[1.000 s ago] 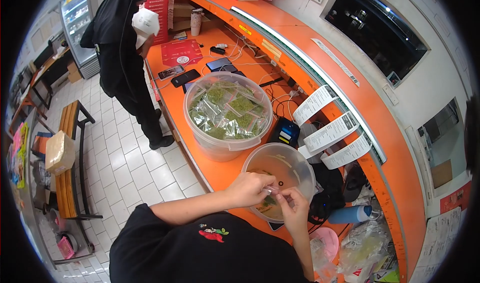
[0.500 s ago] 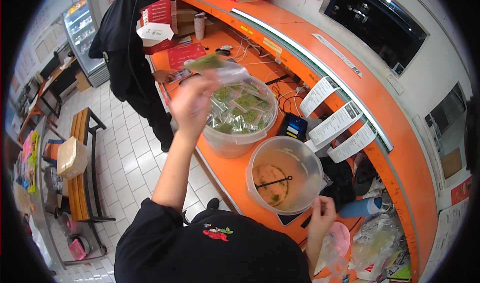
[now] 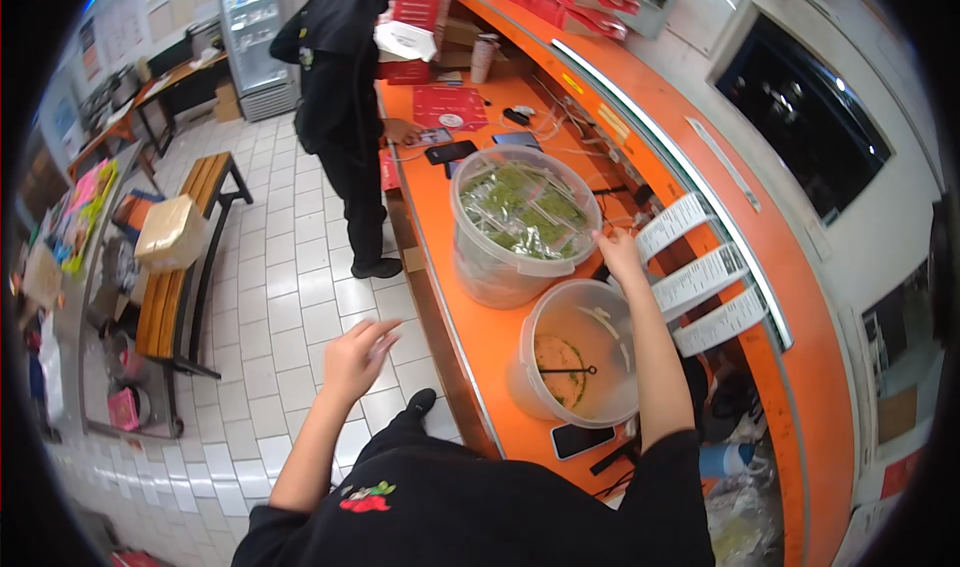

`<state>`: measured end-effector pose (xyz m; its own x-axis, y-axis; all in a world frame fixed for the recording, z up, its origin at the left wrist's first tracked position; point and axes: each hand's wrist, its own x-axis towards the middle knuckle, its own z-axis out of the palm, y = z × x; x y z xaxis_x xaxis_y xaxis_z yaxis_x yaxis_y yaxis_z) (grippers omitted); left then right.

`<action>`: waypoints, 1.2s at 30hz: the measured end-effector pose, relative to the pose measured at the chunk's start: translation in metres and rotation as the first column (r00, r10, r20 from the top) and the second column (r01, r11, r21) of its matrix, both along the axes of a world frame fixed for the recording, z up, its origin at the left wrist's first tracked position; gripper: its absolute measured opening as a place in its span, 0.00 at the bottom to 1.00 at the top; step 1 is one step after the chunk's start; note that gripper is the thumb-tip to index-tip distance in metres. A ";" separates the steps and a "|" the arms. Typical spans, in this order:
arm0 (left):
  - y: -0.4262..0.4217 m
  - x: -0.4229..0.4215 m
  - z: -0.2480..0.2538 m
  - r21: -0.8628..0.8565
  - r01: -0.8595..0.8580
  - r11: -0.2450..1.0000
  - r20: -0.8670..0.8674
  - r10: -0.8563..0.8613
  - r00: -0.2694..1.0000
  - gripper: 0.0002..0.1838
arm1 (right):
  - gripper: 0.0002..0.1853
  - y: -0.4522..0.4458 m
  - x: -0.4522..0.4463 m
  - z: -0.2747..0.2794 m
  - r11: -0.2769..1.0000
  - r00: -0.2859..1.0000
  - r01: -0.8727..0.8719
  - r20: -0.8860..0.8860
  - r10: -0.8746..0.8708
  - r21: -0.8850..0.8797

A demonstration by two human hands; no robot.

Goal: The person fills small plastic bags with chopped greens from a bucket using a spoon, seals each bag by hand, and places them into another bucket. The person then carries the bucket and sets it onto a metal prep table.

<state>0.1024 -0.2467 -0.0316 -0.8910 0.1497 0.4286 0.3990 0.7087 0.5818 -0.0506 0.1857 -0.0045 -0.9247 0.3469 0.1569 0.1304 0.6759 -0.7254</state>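
A clear plastic tub (image 3: 500, 277) stands on the orange counter, filled with small clear bags of chopped green herbs (image 3: 525, 207). At its right rim is my right hand (image 3: 622, 257), fingers closed on the edge. My left hand (image 3: 355, 362) hangs over the floor, left of the counter, fingers loosely bent and apart; a small pale glint shows by the fingertips, too unclear to name. Nearer to me, a second clear tub (image 3: 535, 392) holds green scraps at its bottom and a thin dark rod (image 3: 567, 371) with a ringed end.
A phone (image 3: 582, 440) lies by the nearer tub. Paper receipts (image 3: 700, 277) hang from the shelf edge on the right. A co-worker in black (image 3: 345, 97) stands at the counter's far end. On the left, a wooden bench (image 3: 165, 312) carries a box (image 3: 172, 235).
My left hand has left the space above the full tub, where it held a herb bag, and dropped lower left. My right hand has moved from the nearer tub to the full tub's rim.
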 end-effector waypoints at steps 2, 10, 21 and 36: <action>-0.042 0.041 -0.033 0.105 -0.178 0.978 0.040 0.174 0.984 0.09 | 0.20 0.012 -0.049 -0.029 0.999 0.989 0.032 0.147 -0.029 -0.015; -0.201 0.296 -0.245 0.318 -0.918 0.236 0.638 0.664 0.391 0.12 | 0.04 -0.059 -0.077 -0.019 0.254 0.956 -0.025 0.051 0.290 -0.967; -0.238 0.446 -0.420 -0.191 -0.820 0.540 0.872 0.477 0.111 0.16 | 0.17 -0.300 -0.009 0.014 0.460 0.835 -0.269 0.034 0.549 -0.846; -0.471 0.335 -0.310 0.208 -0.972 0.112 0.818 0.525 0.235 0.15 | 0.09 -0.866 0.029 0.000 0.149 0.289 -0.307 0.057 0.956 -0.940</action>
